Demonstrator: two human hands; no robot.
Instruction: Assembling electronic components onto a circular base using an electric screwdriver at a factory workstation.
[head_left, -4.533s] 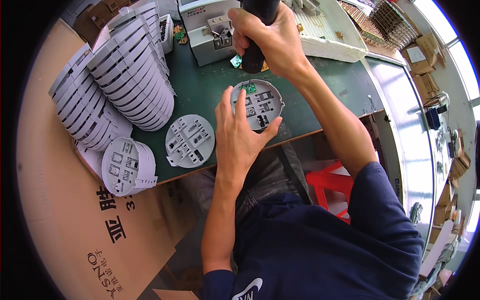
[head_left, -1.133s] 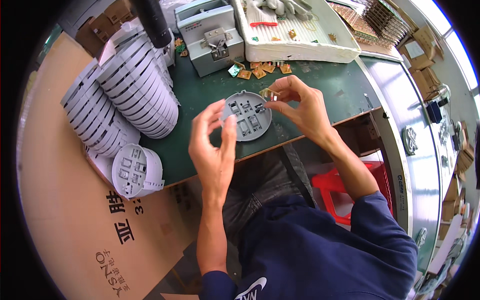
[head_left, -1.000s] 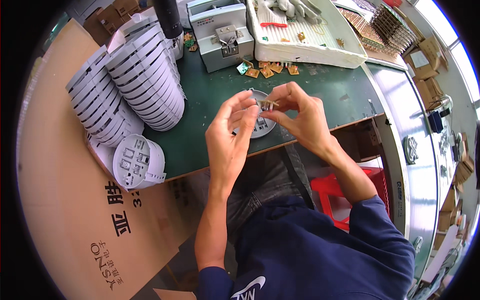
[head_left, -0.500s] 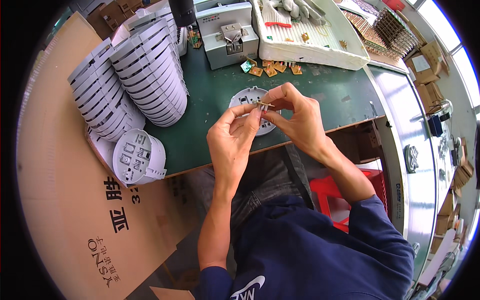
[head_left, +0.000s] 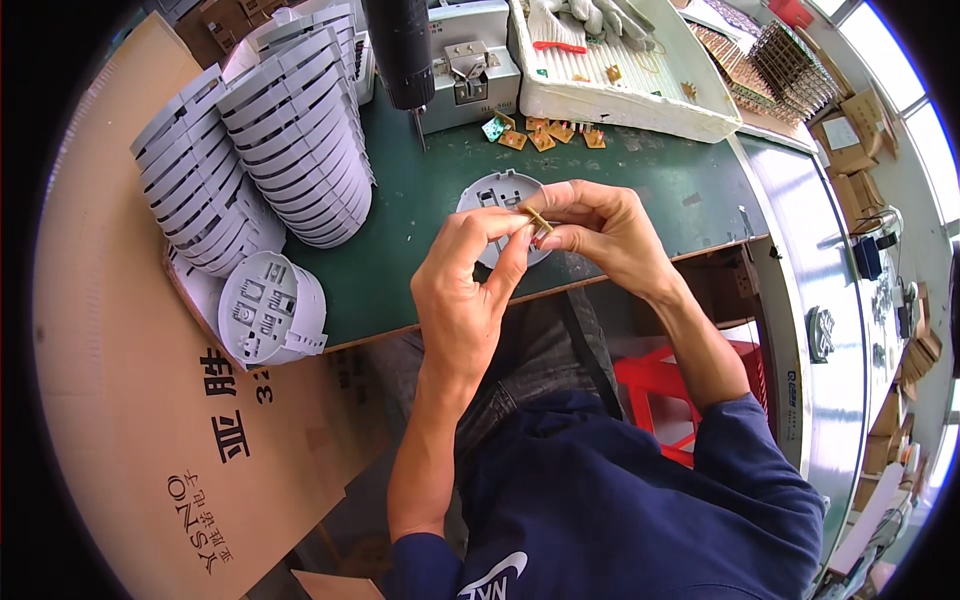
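Note:
Between the fingertips of both my hands is a small tan circuit board (head_left: 538,219), tilted and partly covered by the fingers. My left hand (head_left: 470,265) pinches it from the left, my right hand (head_left: 606,232) from the right. Just beneath them, a round light-grey plastic housing (head_left: 478,195) with cut-out slots lies on the bench; the hands hide much of it. Several similar small boards (head_left: 541,139) lie in a loose group beyond it.
Tall stacks of grey plastic housings (head_left: 300,150) stand at the left, with one housing (head_left: 262,310) by the bench edge. A dark power screwdriver (head_left: 400,60) hangs before a grey machine (head_left: 475,75). A white foam tray (head_left: 630,112) holds gloves (head_left: 600,18). Below is a red stool (head_left: 640,375).
The board has turned to a steeper tilt, and both hands have shifted slightly lower. The hanging screwdriver appears lower and farther right in the view.

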